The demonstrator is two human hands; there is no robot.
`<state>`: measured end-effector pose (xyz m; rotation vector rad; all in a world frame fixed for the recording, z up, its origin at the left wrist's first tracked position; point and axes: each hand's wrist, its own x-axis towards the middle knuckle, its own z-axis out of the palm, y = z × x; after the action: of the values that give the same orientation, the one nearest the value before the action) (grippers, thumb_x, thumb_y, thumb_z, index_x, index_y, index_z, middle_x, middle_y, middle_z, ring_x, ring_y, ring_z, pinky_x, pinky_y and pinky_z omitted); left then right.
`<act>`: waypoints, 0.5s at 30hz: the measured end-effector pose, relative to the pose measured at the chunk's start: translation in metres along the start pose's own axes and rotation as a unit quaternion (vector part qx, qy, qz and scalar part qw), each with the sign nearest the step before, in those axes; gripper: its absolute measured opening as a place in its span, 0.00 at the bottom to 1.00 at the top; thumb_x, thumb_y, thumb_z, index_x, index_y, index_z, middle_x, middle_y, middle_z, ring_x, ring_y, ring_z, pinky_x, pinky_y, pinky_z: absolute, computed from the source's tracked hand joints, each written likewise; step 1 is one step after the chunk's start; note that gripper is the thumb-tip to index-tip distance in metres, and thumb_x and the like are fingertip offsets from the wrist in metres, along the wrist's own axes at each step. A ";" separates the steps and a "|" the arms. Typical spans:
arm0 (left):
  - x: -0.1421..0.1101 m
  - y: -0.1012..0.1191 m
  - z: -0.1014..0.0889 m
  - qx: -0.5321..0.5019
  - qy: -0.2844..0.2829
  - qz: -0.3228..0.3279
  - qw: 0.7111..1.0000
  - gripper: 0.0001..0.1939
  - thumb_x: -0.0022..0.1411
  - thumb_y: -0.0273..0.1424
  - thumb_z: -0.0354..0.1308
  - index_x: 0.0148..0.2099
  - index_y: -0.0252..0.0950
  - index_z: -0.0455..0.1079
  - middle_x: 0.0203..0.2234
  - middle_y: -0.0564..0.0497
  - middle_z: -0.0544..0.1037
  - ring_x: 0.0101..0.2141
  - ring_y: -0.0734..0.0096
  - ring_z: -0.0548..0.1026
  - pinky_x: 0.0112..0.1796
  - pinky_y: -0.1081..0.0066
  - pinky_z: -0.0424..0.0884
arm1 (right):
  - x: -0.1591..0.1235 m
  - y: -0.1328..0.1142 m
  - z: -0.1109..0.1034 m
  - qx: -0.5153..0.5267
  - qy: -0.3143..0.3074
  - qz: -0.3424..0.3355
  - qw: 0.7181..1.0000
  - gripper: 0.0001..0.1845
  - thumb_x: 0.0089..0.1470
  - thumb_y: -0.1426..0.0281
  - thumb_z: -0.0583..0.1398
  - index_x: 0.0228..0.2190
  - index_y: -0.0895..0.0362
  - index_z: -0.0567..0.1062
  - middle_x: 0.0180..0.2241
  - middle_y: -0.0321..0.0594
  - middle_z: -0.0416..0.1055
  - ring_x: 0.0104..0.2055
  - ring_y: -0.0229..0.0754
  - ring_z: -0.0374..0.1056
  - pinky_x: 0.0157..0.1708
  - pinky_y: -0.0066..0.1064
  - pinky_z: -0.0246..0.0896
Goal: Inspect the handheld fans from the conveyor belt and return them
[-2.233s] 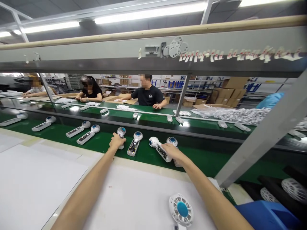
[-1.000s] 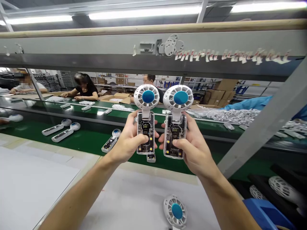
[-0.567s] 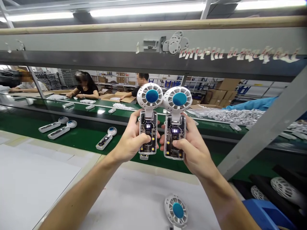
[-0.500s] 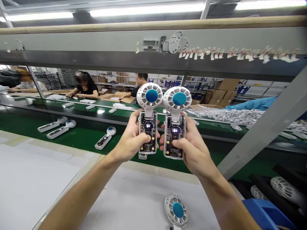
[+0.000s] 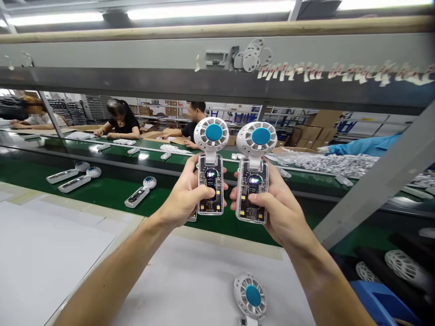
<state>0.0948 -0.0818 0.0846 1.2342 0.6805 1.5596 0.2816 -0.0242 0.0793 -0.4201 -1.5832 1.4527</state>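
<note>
A green conveyor belt runs across the view, just past a white worktop. Grey overhead beam at 12 o'clock. Beyond the belt: a co-worker in a white top at 10 o'clock, a co-worker in a black top at 11 o'clock, and a co-worker in a black T-shirt near 12 o'clock. Cardboard boxes at 2 o'clock. Heap of small white parts at 3 o'clock. Blue bin at 4 o'clock, beside white fan grilles.

Left hand closed, gripping a left clear-bodied handheld fan; right hand closed, gripping a right clear-bodied handheld fan. Both fans held upright above the worktop, white grille heads up, blue hubs, small displays lit, just apart. Another fan lies on the worktop at 6 o'clock. Belt fan lies at 9 o'clock.
</note>
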 end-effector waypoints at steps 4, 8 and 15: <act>0.001 -0.005 0.001 -0.017 -0.002 0.002 1.000 0.36 0.51 0.24 0.64 0.58 0.40 0.52 0.44 0.47 0.78 0.27 0.64 0.81 0.23 0.70 0.76 | 0.000 0.000 0.002 -0.007 0.010 0.014 1.000 0.44 0.53 0.73 0.61 0.67 0.46 0.52 0.35 0.35 0.75 0.32 0.42 0.75 0.32 0.33 0.77; 0.000 -0.006 0.004 -0.021 0.011 -0.008 1.000 0.36 0.50 0.24 0.65 0.58 0.40 0.53 0.43 0.47 0.78 0.27 0.66 0.80 0.25 0.68 0.77 | 0.001 0.002 0.001 0.002 0.008 -0.002 1.000 0.44 0.52 0.74 0.62 0.66 0.44 0.54 0.45 0.38 0.74 0.37 0.42 0.74 0.34 0.36 0.78; 0.000 -0.006 0.004 -0.022 0.005 0.001 1.000 0.37 0.50 0.26 0.66 0.59 0.40 0.53 0.36 0.52 0.79 0.25 0.66 0.80 0.25 0.68 0.77 | 0.002 0.004 -0.002 -0.015 -0.001 -0.007 1.000 0.45 0.53 0.72 0.62 0.67 0.44 0.52 0.42 0.38 0.74 0.38 0.44 0.74 0.35 0.38 0.78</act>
<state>0.1012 -0.0804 0.0804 1.1952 0.6489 1.5752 0.2805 -0.0200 0.0759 -0.4244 -1.6079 1.4221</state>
